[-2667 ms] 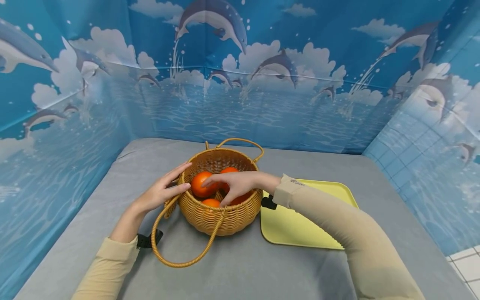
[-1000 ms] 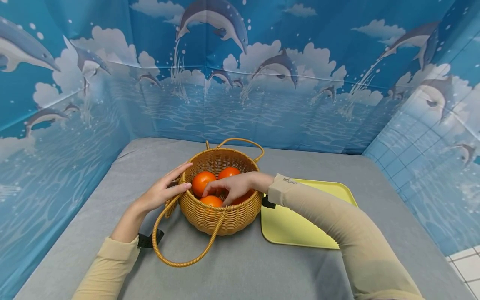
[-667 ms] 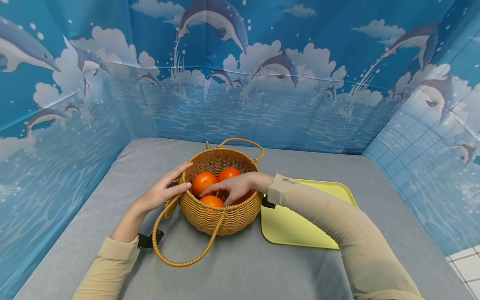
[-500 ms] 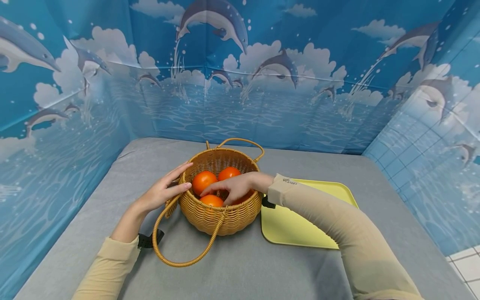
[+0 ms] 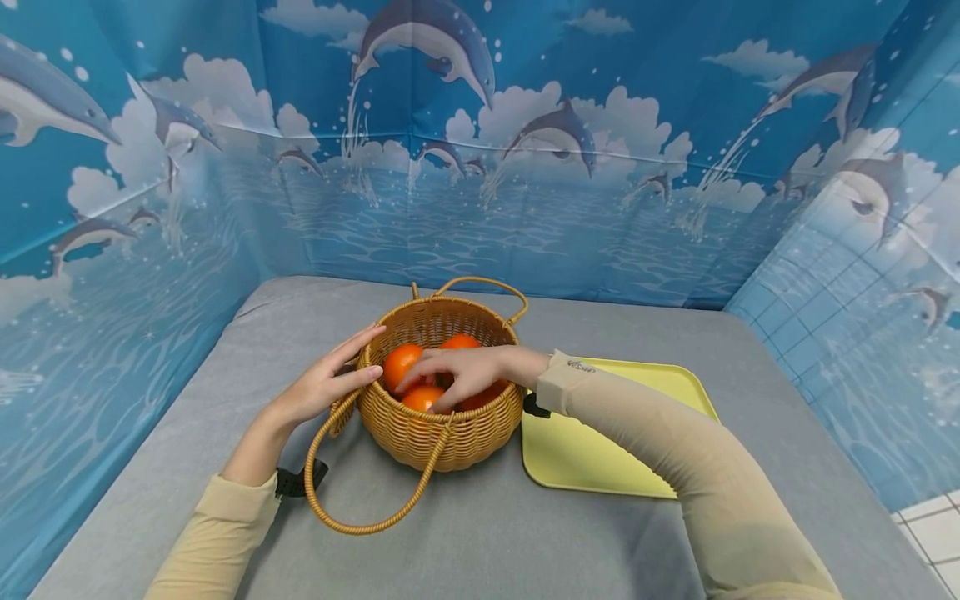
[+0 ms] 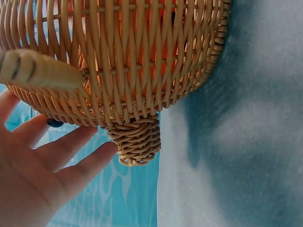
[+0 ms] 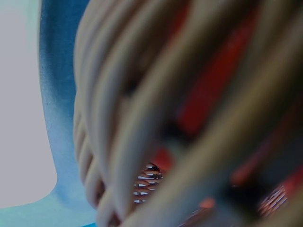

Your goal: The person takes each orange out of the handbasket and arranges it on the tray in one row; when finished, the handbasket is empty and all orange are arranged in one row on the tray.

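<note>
A round wicker basket [image 5: 450, 446] holds several oranges. My left hand [image 5: 322, 383] rests against its left side, fingers straight and spread, thumb at the rim; in the left wrist view those fingers [image 6: 78, 165] lie along the weave beside a short wicker stub [image 6: 137, 142]. My right hand [image 5: 465, 371] reaches over the right rim, its curled fingers and thumb around the front orange [image 5: 420, 400]. Behind it sit a left orange [image 5: 400, 362] and a back orange [image 5: 459, 341], both partly covered by this hand. The right wrist view shows mostly blurred wicker close up.
A yellow tray [image 5: 592, 454] lies right of the basket under my right forearm. One basket handle [image 5: 360, 529] droops toward me on the left; another handle [image 5: 487, 282] stands at the back. Grey cloth [image 5: 525, 550] covers the table, and a dolphin-printed curtain [image 5: 525, 225] surrounds it.
Inside the basket my right hand has gone lower and then risen slightly, its fingers and thumb now around the front orange. My left hand has kept its place at the basket.
</note>
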Demonstrator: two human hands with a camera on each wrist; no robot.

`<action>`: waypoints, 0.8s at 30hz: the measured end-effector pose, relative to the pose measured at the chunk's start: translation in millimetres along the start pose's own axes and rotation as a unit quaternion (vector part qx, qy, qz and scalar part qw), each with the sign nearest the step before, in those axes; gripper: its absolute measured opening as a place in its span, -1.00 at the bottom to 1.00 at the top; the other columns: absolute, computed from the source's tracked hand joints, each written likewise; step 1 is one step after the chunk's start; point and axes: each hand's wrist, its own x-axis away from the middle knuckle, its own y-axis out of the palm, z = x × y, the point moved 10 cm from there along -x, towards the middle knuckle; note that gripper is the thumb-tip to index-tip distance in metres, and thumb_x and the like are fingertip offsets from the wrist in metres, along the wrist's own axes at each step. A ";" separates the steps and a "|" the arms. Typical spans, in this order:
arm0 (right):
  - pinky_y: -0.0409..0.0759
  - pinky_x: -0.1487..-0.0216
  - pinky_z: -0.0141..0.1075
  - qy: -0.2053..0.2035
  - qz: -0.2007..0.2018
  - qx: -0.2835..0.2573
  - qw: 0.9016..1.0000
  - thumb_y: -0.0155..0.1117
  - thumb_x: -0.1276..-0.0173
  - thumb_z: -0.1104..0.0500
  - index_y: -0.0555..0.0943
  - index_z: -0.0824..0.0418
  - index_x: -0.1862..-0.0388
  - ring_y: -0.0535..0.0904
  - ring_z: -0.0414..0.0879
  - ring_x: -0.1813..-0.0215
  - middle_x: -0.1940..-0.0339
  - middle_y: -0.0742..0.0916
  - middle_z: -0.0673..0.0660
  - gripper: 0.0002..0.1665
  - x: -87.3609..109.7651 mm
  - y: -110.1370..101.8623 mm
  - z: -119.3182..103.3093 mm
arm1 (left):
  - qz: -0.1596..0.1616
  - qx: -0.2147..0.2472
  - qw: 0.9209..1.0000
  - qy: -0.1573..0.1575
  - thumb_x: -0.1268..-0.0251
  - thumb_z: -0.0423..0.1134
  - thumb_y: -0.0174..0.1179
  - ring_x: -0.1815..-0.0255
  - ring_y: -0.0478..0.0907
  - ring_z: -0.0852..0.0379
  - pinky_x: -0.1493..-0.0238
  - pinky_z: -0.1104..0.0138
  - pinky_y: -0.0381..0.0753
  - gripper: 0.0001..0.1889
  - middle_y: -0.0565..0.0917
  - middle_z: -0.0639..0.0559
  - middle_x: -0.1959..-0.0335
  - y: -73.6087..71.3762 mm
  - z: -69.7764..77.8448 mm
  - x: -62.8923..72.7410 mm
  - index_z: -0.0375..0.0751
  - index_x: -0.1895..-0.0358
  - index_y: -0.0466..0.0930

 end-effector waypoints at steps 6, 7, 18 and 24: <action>0.28 -0.23 -0.28 -0.018 -0.008 0.031 0.999 0.34 -0.22 0.25 0.46 0.10 -0.26 0.25 -0.10 -0.25 -0.26 0.41 0.07 -0.41 0.0 2.2 -1.3 | -0.001 0.002 1.000 0.000 -0.42 -0.07 0.02 -0.48 -0.15 -0.07 -0.30 -0.18 0.02 -0.38 -0.12 0.09 -0.51 0.7 0.2 0.3 0.08 -0.49 0.05; 0.29 -0.23 -0.27 -0.013 -0.010 0.023 1.000 0.33 -0.21 0.27 0.45 0.11 -0.26 0.26 -0.11 -0.25 -0.27 0.40 0.07 -0.40 -0.2 2.5 -0.3 | -0.001 0.002 1.000 0.000 -0.42 -0.07 0.02 -0.48 -0.15 -0.07 -0.30 -0.18 0.02 -0.38 -0.12 0.09 -0.51 0.7 0.2 0.4 0.09 -0.48 0.05; 0.30 -0.21 -0.27 0.007 -0.025 0.008 1.000 0.41 -0.10 0.35 0.39 0.12 -0.26 0.22 -0.10 -0.26 -0.28 0.37 0.07 -0.28 0.3 4.5 1.7 | 0.000 0.005 1.000 -0.001 -0.42 -0.07 0.01 -0.48 -0.17 -0.06 -0.30 -0.19 0.01 -0.38 -0.12 0.09 -0.51 0.9 -0.4 0.2 0.06 -0.49 0.04; 0.31 -0.19 -0.28 0.011 -0.031 0.025 0.999 0.41 -0.15 0.26 0.36 0.10 -0.25 0.26 -0.14 -0.23 -0.25 0.39 0.03 -0.31 0.9 6.7 1.7 | 0.000 0.005 1.000 -0.003 -0.42 -0.07 0.01 -0.48 -0.17 -0.06 -0.30 -0.21 -0.02 -0.38 -0.12 0.09 -0.51 1.0 -0.7 0.5 0.11 -0.49 0.04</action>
